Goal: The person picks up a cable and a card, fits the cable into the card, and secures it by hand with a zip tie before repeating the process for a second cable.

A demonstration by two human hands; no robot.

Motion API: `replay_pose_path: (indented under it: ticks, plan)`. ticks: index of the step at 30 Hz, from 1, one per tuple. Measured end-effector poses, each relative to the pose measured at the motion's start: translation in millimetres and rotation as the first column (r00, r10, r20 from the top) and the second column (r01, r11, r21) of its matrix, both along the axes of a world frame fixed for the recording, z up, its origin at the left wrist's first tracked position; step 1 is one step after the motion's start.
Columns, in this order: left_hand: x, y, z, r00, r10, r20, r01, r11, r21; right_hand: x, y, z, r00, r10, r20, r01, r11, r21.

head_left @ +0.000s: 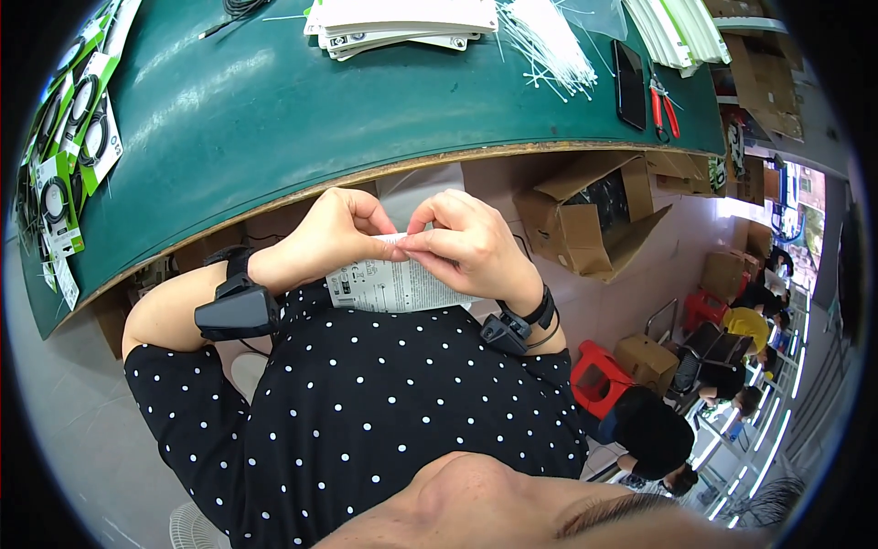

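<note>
A white packaging card (389, 285) with grey print hangs in front of my chest, just off the table's near edge. At its upper edge my left hand (327, 231) is closed in a pinch, thumb and forefinger together. Opposite it, my right hand (474, 242) pinches at the same edge, its fingertips meeting those of the left. Whether something small, such as a tie, sits between the fingertips is hidden. The card's lower part lies against my polka-dot top.
On the green table (274, 110) lie carded black cables (84, 119), a stack of white cards (402, 23), white cable ties (549, 46), a black phone (628, 84) and red-handled cutters (663, 108). An open cardboard box (590, 215) stands below at the right. Other people sit farther right.
</note>
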State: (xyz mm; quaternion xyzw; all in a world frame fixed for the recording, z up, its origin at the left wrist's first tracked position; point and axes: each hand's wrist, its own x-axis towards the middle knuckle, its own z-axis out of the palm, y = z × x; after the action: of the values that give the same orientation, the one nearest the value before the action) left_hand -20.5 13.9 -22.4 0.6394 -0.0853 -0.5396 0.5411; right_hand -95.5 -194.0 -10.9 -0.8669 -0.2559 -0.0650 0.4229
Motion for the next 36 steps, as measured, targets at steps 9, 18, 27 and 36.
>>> replay_pose_path:
  ticks: [9,18,27,36]
  plan:
    - [-3,-1,-3,1.000,0.029,-0.011,-0.029,0.999,0.018,1,-5,-5,0.999,0.044,-0.020,-0.043,0.998,0.050]
    - [-3,-1,-3,1.000,0.014,-0.020,-0.014,1.000,-0.004,-2,-4,-8,0.999,0.012,-0.034,-0.011,0.999,0.049]
    - [-2,-1,-2,1.000,0.020,0.001,-0.020,1.000,-0.007,-1,-5,-7,0.999,0.023,-0.038,-0.022,0.999,0.025]
    - [-5,0,7,0.998,0.039,0.057,-0.037,0.999,-0.025,2,-25,0,0.989,-0.008,-0.147,0.061,0.931,0.361]
